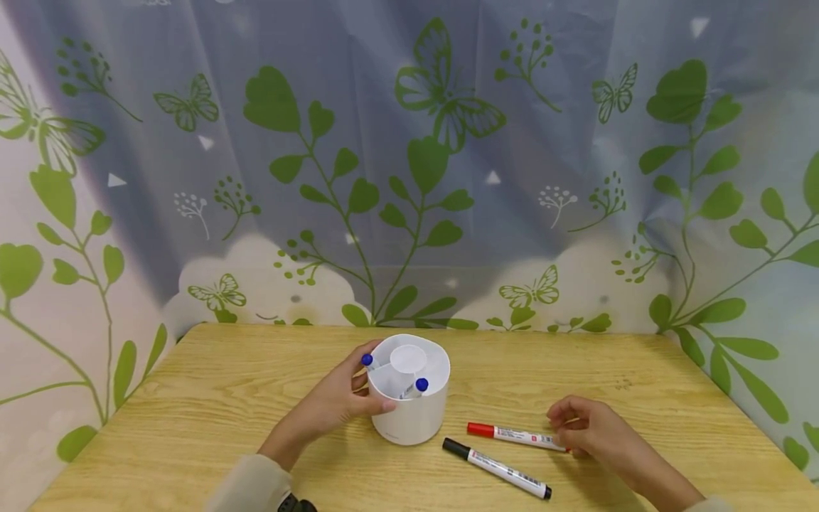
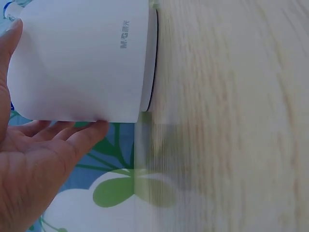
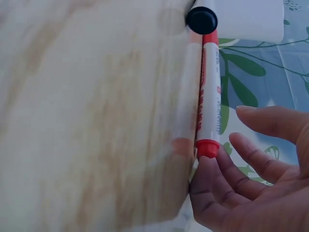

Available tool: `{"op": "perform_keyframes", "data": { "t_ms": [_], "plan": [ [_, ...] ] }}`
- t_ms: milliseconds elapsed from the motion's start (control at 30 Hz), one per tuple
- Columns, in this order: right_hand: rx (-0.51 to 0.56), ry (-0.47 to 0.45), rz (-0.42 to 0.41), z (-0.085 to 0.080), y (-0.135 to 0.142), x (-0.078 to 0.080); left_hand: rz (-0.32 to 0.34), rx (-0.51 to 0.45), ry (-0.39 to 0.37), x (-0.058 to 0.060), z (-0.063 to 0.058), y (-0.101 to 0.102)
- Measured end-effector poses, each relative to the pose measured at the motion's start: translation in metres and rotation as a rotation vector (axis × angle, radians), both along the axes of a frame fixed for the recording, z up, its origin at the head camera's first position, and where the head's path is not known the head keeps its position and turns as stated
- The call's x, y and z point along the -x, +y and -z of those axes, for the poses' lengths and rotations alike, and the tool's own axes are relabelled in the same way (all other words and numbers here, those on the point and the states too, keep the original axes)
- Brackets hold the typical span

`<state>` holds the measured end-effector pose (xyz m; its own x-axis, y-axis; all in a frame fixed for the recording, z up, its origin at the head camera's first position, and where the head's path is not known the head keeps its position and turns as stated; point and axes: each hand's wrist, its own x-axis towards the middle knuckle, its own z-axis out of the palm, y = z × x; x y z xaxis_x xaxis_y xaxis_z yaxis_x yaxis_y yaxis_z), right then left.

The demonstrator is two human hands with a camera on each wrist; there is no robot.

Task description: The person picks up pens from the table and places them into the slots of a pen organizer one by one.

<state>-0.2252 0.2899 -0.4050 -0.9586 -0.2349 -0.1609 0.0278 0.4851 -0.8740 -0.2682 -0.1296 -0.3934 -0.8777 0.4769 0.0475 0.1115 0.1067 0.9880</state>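
My left hand [image 1: 329,402] grips a white round pen holder [image 1: 412,421] from its left side, thumb on the near wall and fingers round the far side. Two blue-ended markers [image 1: 421,385] stand tilted in separate compartments of it. To the right, a red marker [image 1: 518,436] lies on the table, its cap toward the holder. My right hand [image 1: 598,434] is at its tail end. In the right wrist view, the fingertips [image 3: 206,166] meet the red tail while the thumb stays apart. A black marker [image 1: 505,473] lies nearer the front.
The wood-grain table [image 1: 256,370] runs back to a curtain [image 1: 544,142] printed with green leaves and butterflies. Curtain cloth also hangs along the left and right sides. A dark watch [image 1: 296,504] is on the left wrist, below a light sleeve.
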Motion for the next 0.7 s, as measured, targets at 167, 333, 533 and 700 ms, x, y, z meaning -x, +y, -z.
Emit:
{"op": "perform_keyframes", "data": {
  "t_ms": [167,333,533,700],
  "plan": [
    [-0.042,0.008,0.014,0.0034,-0.0020,0.0010,-0.011,0.008,0.006,-0.0017,0.0009,0.0029],
    [-0.068,0.032,-0.031,0.0071,0.0000,0.0036,-0.035,0.038,0.018,-0.0026,0.0006,0.0048],
    [-0.082,0.045,-0.066,0.0103,-0.0001,0.0041,-0.039,0.048,0.022,-0.0037,-0.0005,0.0050],
    [-0.106,0.039,-0.049,0.0090,-0.0027,0.0029,-0.042,0.054,0.021,-0.0031,0.0012,0.0067]
  ]
}}
